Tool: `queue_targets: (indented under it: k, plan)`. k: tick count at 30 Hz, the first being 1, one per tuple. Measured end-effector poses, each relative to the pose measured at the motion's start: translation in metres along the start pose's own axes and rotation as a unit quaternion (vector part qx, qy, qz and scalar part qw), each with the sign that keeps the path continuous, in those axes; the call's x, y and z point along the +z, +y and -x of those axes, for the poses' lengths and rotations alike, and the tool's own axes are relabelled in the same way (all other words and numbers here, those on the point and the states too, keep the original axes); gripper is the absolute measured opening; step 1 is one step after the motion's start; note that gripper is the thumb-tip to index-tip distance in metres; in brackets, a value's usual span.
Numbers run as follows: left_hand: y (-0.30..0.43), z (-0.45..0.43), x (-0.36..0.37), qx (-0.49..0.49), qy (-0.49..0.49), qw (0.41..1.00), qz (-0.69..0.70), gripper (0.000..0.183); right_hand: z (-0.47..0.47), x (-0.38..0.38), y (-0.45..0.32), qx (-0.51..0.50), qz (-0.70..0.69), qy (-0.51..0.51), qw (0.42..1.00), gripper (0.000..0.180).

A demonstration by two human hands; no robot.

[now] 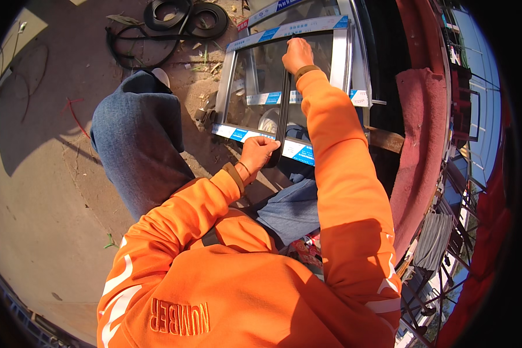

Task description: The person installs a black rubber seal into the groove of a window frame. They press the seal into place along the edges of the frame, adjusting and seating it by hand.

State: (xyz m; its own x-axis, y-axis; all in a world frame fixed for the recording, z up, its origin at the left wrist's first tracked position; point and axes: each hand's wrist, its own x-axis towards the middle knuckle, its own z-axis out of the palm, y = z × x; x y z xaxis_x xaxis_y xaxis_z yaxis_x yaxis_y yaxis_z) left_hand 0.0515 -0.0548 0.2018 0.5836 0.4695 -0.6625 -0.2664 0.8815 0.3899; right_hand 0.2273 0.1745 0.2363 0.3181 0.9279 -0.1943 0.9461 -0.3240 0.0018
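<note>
A black rubber sealing strip (283, 102) runs across a glazed metal window frame (340, 56) with blue and white protective film on its rails. My left hand (257, 154) pinches the strip between thumb and forefinger at the frame's near rail, where the strip bends into a loop. At the far rail, my right hand (298, 54) is closed on the strip's other end. The window's glass pane (254, 111) lies below the strip, and a white shoe shows through it.
Coiled black rubber strip (206, 21) lies on the concrete ground beyond my bent knee. Another filmed window frame (360, 96) sits behind the first. At right are a wooden bar (385, 139), a red fabric-covered edge (422, 130) and a grey cord bundle (433, 241).
</note>
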Motion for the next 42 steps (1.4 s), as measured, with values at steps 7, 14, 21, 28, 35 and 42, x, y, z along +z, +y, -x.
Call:
queue_targets:
  k: [7,14,21,28,35,42]
  plan:
    - [0.008,0.003,0.001,0.033,-0.011,0.999,-0.013,0.014,0.003,-0.013,-0.006,0.011,0.001,-0.006,1.0,0.031]
    - [0.061,-0.001,-0.027,0.088,-0.071,0.988,-0.109,0.008,0.036,-0.095,-0.007,-0.073,-0.204,0.201,0.955,0.032]
    - [0.126,-0.013,-0.032,0.118,-0.168,0.925,-0.32,0.01,0.167,-0.209,-0.025,0.001,-0.408,0.279,0.869,0.027]
    - [0.154,-0.019,0.002,0.214,-0.262,0.807,-0.484,0.018,0.23,-0.223,0.019,-0.103,-0.448,0.37,0.807,0.026]
    - [0.161,-0.007,0.035,0.288,-0.296,0.733,-0.541,0.016,0.274,-0.237,0.025,-0.128,-0.478,0.422,0.76,0.025]
    - [0.15,-0.011,0.04,0.321,-0.278,0.738,-0.524,0.016,0.291,-0.237,0.029,-0.114,-0.492,0.433,0.747,0.027]
